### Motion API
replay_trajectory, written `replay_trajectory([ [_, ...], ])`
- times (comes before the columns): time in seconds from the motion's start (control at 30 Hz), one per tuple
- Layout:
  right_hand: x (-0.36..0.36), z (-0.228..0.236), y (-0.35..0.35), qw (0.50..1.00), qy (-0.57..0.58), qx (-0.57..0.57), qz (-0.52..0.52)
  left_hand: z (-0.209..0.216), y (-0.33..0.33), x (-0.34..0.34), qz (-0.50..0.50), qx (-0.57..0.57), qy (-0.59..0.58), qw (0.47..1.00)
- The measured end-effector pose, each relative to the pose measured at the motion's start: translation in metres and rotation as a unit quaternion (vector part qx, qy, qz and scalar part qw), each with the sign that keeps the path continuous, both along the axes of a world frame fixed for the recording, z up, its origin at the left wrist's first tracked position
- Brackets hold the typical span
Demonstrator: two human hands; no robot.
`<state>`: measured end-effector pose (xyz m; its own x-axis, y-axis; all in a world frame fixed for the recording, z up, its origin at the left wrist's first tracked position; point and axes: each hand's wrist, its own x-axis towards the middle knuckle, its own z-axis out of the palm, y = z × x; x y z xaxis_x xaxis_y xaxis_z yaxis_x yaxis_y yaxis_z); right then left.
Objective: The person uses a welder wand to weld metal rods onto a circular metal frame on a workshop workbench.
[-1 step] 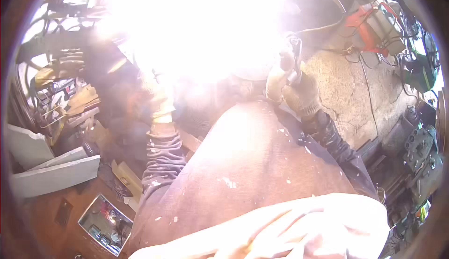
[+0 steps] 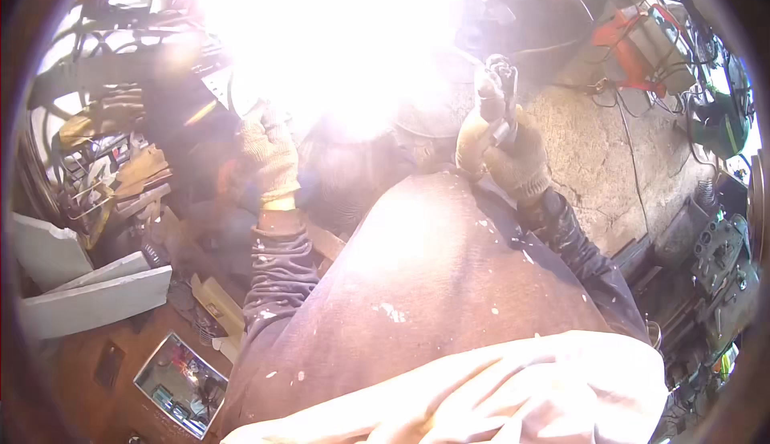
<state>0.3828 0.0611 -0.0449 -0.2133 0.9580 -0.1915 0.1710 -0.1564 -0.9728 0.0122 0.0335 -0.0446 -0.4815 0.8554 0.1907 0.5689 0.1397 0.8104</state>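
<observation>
- The right hand [image 2: 513,163], in a tan knit work glove, is clenched around a welding torch handle [image 2: 491,103]: a pale grey, curved grip that rises upright out of the fist, its top dark and blurred.
- The handle sits at upper centre right, just beside a white glare [image 2: 337,43] that washes out whatever lies under it.
- The left hand [image 2: 269,159], gloved alike, reaches up at the glare's lower left edge; whether its grip is closed or released cannot be told.
- A red-and-grey machine [image 2: 650,43] stands well apart at upper right.
</observation>
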Motion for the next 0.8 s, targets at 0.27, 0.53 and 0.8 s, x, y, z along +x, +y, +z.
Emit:
replay_trajectory([
  [0.27, 0.003, -0.002, 0.002, 0.999, -0.046, 0.010, 0.005, 0.009, 0.004, -0.004, -0.011, -0.023, 0.086, 0.996],
  [0.53, 0.007, -0.017, -0.007, 0.996, 0.061, 0.042, -0.048, -0.009, 0.002, -0.018, 0.010, 0.014, 0.242, 0.970],
  [0.8, 0.004, -0.019, -0.008, 0.998, 0.016, 0.033, -0.046, -0.001, 0.002, -0.014, -0.012, -0.013, 0.243, 0.970],
])
